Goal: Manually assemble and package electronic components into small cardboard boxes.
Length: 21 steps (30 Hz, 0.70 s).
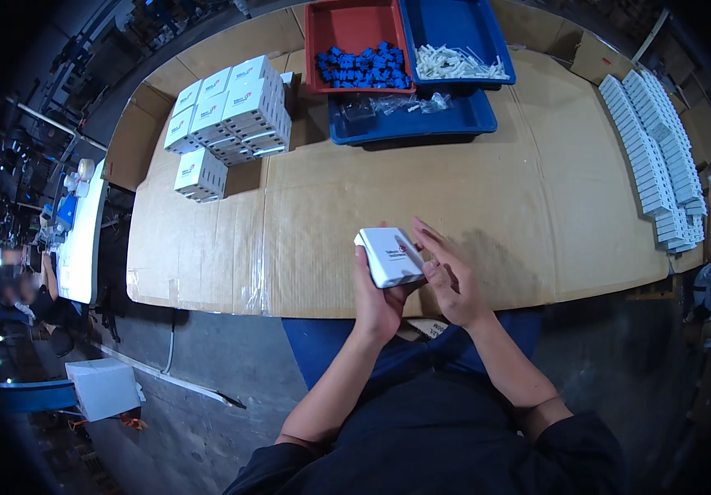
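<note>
A white plastic box (390, 257) with small dark and red print on its upper face is in my left hand (379, 307), just over the near edge of the cardboard-covered table. The thumb lies along its left side, and the other fingers are mostly hidden beneath. Against or just beside the box's right side is my right hand (453, 285), its fingers stretched out and the thumb apart. Whether it touches the box I cannot tell. Similar white boxes stand in a stack (244, 103) at the far left of the table.
At the back are a red tray (312, 41) of blue parts, a blue tray (500, 45) of white plastic pieces and a lower blue tray (421, 130) with clear bags. Long rows of white units (656, 161) line the right side. Other people sit at far left and right.
</note>
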### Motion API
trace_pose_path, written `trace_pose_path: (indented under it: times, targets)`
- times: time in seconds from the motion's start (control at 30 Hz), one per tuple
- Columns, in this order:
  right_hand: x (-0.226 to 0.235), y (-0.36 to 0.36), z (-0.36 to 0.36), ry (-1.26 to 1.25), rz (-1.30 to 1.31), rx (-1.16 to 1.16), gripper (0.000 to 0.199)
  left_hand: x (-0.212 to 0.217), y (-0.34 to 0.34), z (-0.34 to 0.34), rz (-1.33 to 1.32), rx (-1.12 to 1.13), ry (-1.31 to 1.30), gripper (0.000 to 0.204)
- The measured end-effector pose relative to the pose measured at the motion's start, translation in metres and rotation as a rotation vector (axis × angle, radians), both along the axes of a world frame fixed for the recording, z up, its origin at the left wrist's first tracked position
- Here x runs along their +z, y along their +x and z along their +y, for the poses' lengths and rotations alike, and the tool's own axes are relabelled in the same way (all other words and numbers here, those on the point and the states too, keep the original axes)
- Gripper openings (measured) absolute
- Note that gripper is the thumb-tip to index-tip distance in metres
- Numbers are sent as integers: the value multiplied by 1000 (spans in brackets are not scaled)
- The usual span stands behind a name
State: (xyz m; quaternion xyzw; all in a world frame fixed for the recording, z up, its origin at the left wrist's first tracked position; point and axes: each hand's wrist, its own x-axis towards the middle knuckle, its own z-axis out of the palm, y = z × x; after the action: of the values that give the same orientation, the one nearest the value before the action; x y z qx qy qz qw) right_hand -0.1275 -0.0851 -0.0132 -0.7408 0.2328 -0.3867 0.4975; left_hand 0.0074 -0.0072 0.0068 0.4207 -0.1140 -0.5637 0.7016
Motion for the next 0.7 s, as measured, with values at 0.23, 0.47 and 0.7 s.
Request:
trace_pose_path:
  times: [0.23,0.47,0.7]
  targets:
    - [-10,0,2,208,-130,-118,32,-19,23,-1,1024,-164,-230,62]
    - [-4,-3,-1,235,-171,-126,32,-11,20,0,1048,-187,-228,57]
    - [6,-6,-1,122,-80,-119,38,-7,7,-2,437,-55,-74,66]
